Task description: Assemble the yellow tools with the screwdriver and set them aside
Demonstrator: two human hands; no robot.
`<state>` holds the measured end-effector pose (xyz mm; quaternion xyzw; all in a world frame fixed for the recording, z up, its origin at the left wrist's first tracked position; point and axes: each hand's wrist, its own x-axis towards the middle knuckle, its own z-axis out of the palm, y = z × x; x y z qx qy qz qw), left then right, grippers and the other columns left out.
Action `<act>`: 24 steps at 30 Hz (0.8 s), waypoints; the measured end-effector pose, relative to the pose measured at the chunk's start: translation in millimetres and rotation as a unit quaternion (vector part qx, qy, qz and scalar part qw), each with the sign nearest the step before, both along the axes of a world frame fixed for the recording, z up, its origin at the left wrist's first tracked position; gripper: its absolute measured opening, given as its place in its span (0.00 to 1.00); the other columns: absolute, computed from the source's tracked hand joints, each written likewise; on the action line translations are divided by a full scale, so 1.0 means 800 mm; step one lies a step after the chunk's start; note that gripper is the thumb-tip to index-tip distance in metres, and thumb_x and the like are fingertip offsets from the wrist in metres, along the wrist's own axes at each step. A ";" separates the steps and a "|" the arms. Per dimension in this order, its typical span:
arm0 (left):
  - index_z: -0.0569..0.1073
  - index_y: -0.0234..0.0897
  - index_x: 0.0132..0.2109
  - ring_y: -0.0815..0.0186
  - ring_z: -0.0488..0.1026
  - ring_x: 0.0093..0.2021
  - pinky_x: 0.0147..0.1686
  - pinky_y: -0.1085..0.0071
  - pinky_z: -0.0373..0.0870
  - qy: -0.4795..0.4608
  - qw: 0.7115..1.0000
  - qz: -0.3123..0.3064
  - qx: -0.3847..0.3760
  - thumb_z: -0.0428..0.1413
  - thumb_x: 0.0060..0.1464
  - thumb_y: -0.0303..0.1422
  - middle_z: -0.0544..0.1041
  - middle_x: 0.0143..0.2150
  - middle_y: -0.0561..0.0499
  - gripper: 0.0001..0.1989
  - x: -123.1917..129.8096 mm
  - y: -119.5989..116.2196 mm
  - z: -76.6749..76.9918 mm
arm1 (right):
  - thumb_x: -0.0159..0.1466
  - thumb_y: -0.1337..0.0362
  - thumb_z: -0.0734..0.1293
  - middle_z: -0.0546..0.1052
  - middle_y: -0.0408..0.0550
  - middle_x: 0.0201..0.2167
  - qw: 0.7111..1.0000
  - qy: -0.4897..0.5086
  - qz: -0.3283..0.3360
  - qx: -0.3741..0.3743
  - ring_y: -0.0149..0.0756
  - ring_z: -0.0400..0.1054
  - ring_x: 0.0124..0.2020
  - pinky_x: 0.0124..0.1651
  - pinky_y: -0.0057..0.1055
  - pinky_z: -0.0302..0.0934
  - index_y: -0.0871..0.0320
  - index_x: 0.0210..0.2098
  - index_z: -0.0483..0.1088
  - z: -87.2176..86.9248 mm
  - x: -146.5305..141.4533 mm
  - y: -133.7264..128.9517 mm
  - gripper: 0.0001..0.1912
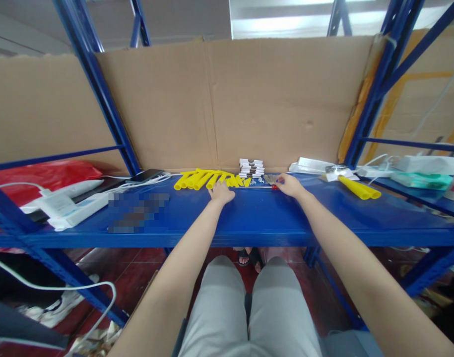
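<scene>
Yellow tubes [206, 179] are lying in a row at the back of the blue shelf [256, 218], against the cardboard sheet [249, 99]. Left hand [221, 192] is resting flat and released, fingers just touching the near ends of the tubes, gripping nothing. Right hand [289, 185] is pinching a small tool [270, 180] with a red bit at the fingertips, looks like pliers or a cutter, lying on the shelf just right of the white stack [251, 168]. Judging from this, doing it well means steadying one tube with the left while the right takes a firm hold of the tool handles, keeping the row from rolling. Two more yellow tubes [359, 189] are sitting well apart on the right, near white boxes [314, 165]. Left side is showing a phone [148, 175], white charger and cable [59, 204], red bag [44, 174]. Tool head is too small to make out; a patch on the shelf is blurred; right fingers are partly hiding the tool; the white stack's contents are unclear.
</scene>
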<state>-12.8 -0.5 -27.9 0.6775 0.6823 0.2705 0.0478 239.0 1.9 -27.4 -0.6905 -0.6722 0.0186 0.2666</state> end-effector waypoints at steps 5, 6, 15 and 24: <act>0.67 0.41 0.62 0.47 0.53 0.69 0.65 0.45 0.48 0.030 0.999 -0.003 -0.017 0.55 0.49 0.28 0.63 0.67 0.40 0.31 0.000 -0.002 -0.001 | 0.62 0.63 0.62 0.77 0.51 0.51 0.998 -0.020 -0.053 -0.034 0.48 0.69 0.55 0.58 0.51 0.58 0.53 0.46 0.72 0.006 -0.007 -0.009 0.14; 0.67 0.41 0.62 0.47 0.53 0.69 0.65 0.45 0.49 0.029 0.999 0.001 -0.020 0.55 0.49 0.28 0.62 0.68 0.41 0.31 -0.001 -0.003 0.000 | 0.62 0.62 0.62 0.77 0.51 0.51 0.997 -0.022 -0.059 -0.042 0.49 0.68 0.55 0.59 0.54 0.56 0.52 0.45 0.73 0.007 -0.008 -0.010 0.14; 0.67 0.35 0.61 0.46 0.60 0.65 0.61 0.50 0.57 0.038 0.999 0.017 0.021 0.53 0.53 0.29 0.65 0.65 0.35 0.27 0.000 -0.007 0.006 | 0.63 0.63 0.61 0.77 0.51 0.50 0.996 -0.023 -0.070 -0.051 0.48 0.68 0.55 0.63 0.61 0.48 0.53 0.44 0.74 0.007 -0.005 -0.010 0.13; 0.67 0.34 0.60 0.49 0.64 0.63 0.60 0.53 0.61 0.144 0.989 0.043 -0.012 0.51 0.56 0.34 0.69 0.62 0.38 0.25 -0.009 0.024 0.023 | 0.62 0.64 0.62 0.79 0.52 0.47 0.996 0.000 -0.067 -0.056 0.46 0.69 0.53 0.62 0.59 0.50 0.55 0.42 0.75 0.006 -0.006 -0.009 0.12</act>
